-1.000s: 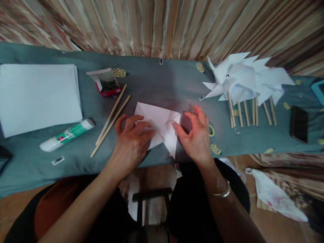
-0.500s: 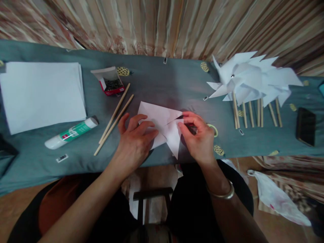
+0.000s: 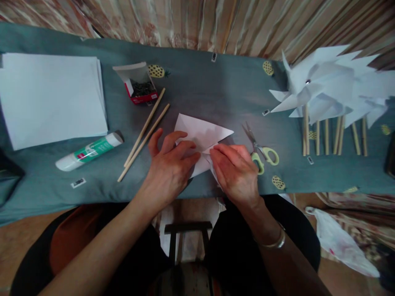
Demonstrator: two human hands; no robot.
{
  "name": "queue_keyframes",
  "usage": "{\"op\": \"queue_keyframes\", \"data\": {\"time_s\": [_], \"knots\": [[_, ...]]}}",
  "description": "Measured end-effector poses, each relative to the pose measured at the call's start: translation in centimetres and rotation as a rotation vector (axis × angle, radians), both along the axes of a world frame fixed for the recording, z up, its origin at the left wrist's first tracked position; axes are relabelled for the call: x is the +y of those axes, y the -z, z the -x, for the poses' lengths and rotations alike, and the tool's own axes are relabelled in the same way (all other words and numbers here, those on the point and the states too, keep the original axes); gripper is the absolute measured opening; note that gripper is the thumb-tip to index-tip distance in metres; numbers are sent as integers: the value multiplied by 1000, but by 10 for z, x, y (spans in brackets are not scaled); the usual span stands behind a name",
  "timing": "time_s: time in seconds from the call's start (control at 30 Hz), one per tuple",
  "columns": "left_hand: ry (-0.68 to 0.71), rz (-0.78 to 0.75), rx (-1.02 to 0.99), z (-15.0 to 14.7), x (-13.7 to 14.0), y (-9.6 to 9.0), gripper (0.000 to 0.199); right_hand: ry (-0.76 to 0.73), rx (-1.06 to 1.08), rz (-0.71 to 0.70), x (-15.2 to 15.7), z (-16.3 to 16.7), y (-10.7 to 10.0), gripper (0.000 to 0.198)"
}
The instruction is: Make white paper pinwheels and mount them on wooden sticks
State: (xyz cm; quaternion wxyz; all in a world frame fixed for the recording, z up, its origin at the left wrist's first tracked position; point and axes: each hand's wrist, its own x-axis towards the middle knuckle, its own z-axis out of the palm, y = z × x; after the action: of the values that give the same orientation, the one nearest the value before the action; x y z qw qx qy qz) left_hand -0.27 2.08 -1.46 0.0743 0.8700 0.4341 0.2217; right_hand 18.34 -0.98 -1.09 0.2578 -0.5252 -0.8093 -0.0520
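Note:
A white paper pinwheel sheet [image 3: 202,129] with cut blades lies at the table's near edge between my hands. My left hand [image 3: 171,164] rests on its left side, fingers apart and fingertips touching the paper. My right hand [image 3: 236,170] is closed, pinching a blade's corner that is bent in near the sheet's middle. My fingers partly hide the corner and the lower blade. Just right of that hand lie scissors [image 3: 261,149] with light green handles.
Left are two wooden sticks [image 3: 145,139], a glue stick [image 3: 89,152], a stack of white paper [image 3: 54,98] and an open red box [image 3: 143,98] of small dark metal pieces. Finished paper pinwheels [image 3: 331,78] on sticks lie at the right. A patterned curtain [image 3: 185,24] hangs behind.
My right hand has moved left and brought the paper's right blade corner inward to the middle. The scissors now show fully. My left hand stays on the paper while the view has shifted.

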Motion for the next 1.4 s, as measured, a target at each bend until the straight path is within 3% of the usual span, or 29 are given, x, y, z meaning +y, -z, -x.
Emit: {"op": "queue_keyframes", "data": {"time_s": [0.47,1.4], "knots": [[18,55,-9,1,1,-2,17,-3,-58,28,2,3,0,20],[21,113,37,1,0,-10,21,-16,-109,227,-10,2,-8,31]]}}
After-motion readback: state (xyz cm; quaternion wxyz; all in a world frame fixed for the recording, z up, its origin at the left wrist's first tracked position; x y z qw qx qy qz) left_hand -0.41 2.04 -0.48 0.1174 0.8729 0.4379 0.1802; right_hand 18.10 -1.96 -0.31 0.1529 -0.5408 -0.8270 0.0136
